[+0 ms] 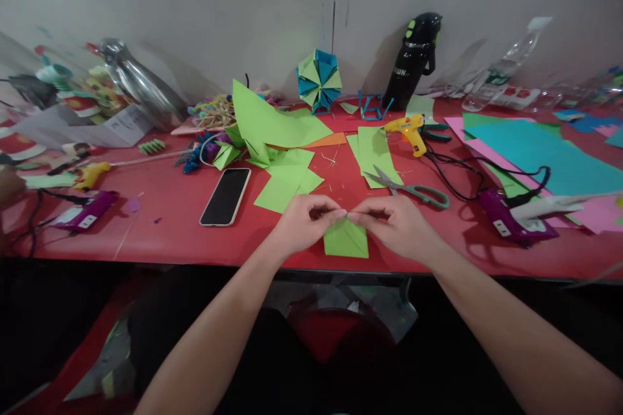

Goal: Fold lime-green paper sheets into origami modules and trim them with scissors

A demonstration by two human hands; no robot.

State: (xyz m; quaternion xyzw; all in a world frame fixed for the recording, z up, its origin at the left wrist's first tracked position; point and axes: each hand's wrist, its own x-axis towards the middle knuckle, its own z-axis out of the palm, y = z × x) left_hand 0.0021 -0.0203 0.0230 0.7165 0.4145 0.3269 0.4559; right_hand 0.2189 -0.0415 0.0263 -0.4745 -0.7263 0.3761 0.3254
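A small green paper square (346,241) with crease lines lies at the front edge of the red table (165,243). At its far edge, my left hand (309,222) pinches the paper between thumb and finger. My right hand (392,224) pinches the same edge from the other side, and the fingertips of both hands nearly meet. Beyond my left hand lie several green paper pieces (282,191). Scissors (409,190) with grey handles rest just past my right hand, their blades touching green paper strips (377,152).
A phone (226,198) lies left of my hands. Yellow glue guns (411,133) with cords and purple power strips (516,220) sit on both sides. A black bottle (413,61), a steel flask (141,84) and a blue-green paper wheel (320,80) stand by the wall. Coloured sheets (559,152) lie right.
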